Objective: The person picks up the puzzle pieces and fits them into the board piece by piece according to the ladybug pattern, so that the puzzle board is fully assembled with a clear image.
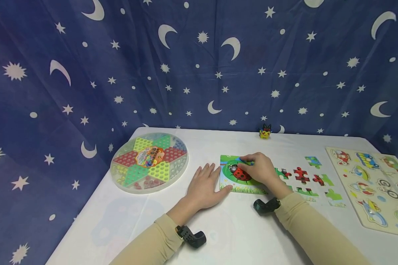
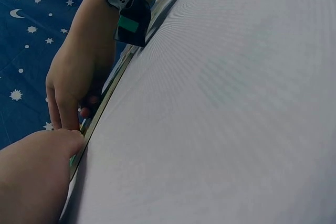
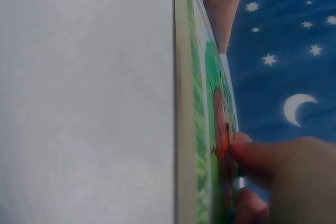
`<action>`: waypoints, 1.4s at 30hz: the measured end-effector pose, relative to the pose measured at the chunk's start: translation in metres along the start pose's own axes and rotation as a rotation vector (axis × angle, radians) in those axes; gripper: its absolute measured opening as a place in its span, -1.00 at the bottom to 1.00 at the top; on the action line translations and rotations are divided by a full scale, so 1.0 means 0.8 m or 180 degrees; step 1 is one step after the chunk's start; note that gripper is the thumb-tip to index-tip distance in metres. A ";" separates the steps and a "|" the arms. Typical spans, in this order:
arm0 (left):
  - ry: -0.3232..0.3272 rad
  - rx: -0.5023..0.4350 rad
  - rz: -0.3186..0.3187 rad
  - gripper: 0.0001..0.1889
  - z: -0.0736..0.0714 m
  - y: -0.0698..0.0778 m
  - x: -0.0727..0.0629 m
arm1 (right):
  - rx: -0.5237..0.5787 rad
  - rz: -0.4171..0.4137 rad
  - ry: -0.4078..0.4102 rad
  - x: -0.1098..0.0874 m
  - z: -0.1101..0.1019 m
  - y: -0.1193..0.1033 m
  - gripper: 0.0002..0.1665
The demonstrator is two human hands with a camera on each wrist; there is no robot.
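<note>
A ladybug jigsaw board (image 1: 225,182) lies flat on the white table, its picture showing a red ladybug on green. My left hand (image 1: 203,187) rests at the board's left edge, fingers extended on the table and thumb at the lower left corner. Over the board's upper right part, my right hand (image 1: 261,170) pinches a small blue-green puzzle piece (image 1: 248,162) between thumb and fingers; most of the piece is hidden. In the right wrist view the right thumb (image 3: 257,153) is at the ladybug picture. Loose puzzle pieces (image 1: 301,175) lie right of the board, some behind the right wrist.
A round Chinese checkers set (image 1: 149,163) sits at the left. A wooden peg puzzle board (image 1: 368,195) with vehicle and animal pictures lies at the right. Near the back edge stands a small yellow figurine (image 1: 265,131). A blue star-and-moon curtain (image 1: 192,73) hangs behind the table.
</note>
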State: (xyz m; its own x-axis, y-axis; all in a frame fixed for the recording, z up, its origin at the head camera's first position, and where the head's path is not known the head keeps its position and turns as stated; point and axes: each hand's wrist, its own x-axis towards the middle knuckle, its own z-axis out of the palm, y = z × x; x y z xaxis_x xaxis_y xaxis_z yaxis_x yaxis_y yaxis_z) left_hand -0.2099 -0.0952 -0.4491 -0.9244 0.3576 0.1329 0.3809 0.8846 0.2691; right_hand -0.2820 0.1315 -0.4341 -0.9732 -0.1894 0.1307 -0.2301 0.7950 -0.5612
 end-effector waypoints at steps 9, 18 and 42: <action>-0.0038 -0.0040 -0.0033 -0.12 0.000 -0.001 -0.003 | -0.0128 0.0117 -0.0009 -0.004 0.005 -0.007 -0.51; -0.0048 -0.0085 -0.0060 -0.10 0.001 -0.004 -0.006 | -0.0303 0.0009 -0.0032 -0.004 0.006 -0.019 -0.51; 0.0013 -0.0048 0.0041 -0.13 0.001 -0.003 0.000 | 0.0076 -0.0035 0.0351 -0.004 0.006 -0.010 -0.69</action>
State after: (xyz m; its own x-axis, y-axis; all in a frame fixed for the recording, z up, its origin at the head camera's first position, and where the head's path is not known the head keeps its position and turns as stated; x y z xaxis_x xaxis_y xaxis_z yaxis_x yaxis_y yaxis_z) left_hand -0.2113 -0.0973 -0.4505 -0.9193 0.3677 0.1405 0.3932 0.8753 0.2816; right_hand -0.2772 0.1228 -0.4340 -0.9652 -0.1325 0.2253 -0.2419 0.7791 -0.5783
